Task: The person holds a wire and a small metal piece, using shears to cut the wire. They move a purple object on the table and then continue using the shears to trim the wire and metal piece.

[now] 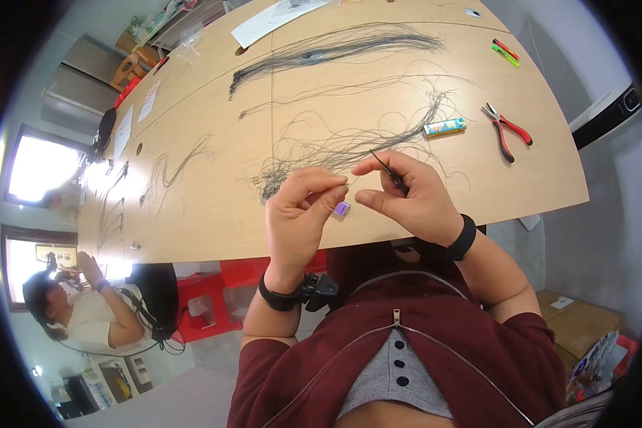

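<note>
My left hand (297,217) is closed in a pinch, thumb against fingertips, above the table's near edge. Something thin and pale seems to be at the fingertips, too small to make out. My right hand (419,198) faces it, a short gap away, with a slim black pointed tool (390,173) held in the fingers; its tip points up and left. Under the hands lies a small purple square item (342,209). Just beyond them spreads a tangled bundle of thin dark cords (328,151), partly hidden by the left hand.
Beyond the right hand lie a patterned lighter (445,127) and red-handled pliers (506,134). Red and green pens (506,53) are farther back. Another cord bundle (335,55) stretches across the far side of the table (214,207). A co-worker (93,307) sits at the left.
</note>
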Available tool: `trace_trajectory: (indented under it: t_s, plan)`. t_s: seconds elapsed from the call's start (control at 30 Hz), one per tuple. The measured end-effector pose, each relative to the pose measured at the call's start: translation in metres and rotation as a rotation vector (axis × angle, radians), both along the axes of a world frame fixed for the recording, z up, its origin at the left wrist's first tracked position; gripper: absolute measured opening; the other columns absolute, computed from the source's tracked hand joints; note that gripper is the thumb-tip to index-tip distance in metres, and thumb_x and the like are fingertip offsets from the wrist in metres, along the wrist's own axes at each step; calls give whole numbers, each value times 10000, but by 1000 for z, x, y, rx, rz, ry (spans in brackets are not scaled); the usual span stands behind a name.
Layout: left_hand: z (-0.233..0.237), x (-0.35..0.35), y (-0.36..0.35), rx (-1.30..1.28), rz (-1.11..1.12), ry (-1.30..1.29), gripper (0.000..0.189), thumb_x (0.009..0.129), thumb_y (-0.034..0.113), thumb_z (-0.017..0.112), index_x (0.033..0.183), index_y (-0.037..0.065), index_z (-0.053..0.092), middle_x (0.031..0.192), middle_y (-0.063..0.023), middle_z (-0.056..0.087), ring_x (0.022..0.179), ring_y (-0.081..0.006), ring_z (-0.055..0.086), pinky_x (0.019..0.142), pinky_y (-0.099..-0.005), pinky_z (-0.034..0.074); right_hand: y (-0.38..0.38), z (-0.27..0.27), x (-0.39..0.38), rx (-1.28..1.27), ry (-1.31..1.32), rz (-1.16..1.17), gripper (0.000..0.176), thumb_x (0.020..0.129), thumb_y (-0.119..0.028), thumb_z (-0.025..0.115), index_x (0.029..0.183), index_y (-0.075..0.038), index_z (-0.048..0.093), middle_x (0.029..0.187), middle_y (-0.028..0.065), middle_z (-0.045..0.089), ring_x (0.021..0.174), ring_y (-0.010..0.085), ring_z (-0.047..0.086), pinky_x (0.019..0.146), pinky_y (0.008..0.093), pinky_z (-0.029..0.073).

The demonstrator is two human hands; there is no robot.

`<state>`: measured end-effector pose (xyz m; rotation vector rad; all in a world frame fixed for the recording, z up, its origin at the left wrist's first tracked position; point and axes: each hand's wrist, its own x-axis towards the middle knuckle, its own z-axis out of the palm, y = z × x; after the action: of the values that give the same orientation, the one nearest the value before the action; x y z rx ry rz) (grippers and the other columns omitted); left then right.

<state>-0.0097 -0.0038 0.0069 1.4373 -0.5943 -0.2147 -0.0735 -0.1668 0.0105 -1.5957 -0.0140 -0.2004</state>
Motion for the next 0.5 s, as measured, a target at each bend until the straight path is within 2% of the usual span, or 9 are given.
trace_trajectory:
  t_s: [0.03,0.13,0.23,0.33,0.43,0.5]
  plan:
    - [0,0,0,8,-4,-35,106,779,-36,616,881,-9,618,908,-66,583,782,-103,556,630,-201,460,-1,0,1,-35,50,20,276,767,-114,677,1016,-48,577,601,-74,325,547,21,280,498,181,236]
    - [-2,0,-1,56,15,-133,93,782,-45,604,868,-13,619,876,-67,584,763,-105,556,629,-201,454,-1,-2,5,-106,26,-5,251,766,-194,687,929,-34,581,570,-31,426,521,41,349,466,200,311]
    - [3,-4,-4,123,74,-199,107,764,-58,603,857,-12,627,835,-78,597,740,-120,564,628,-218,453,4,-7,6,-152,-27,-38,240,765,-206,685,893,-34,577,559,15,463,502,68,401,455,224,336]
    - [0,-6,-7,210,156,-392,122,745,-62,604,851,-12,636,799,-90,610,712,-142,575,627,-239,459,8,-9,7,-266,-129,-130,226,773,-216,667,846,-31,561,571,74,507,480,135,468,450,263,366]
    - [-3,-7,-9,223,212,-455,125,733,-56,611,847,-13,640,793,-101,617,705,-169,583,632,-255,463,8,-9,7,-298,-102,-154,206,782,-210,647,811,-34,545,584,107,522,488,212,505,463,294,392]
    - [-4,-7,-10,227,211,-450,120,738,-53,609,847,-13,640,802,-104,618,712,-177,585,637,-258,464,8,-12,8,-311,-122,-167,203,786,-210,639,806,-33,540,585,113,521,493,229,510,464,299,394]
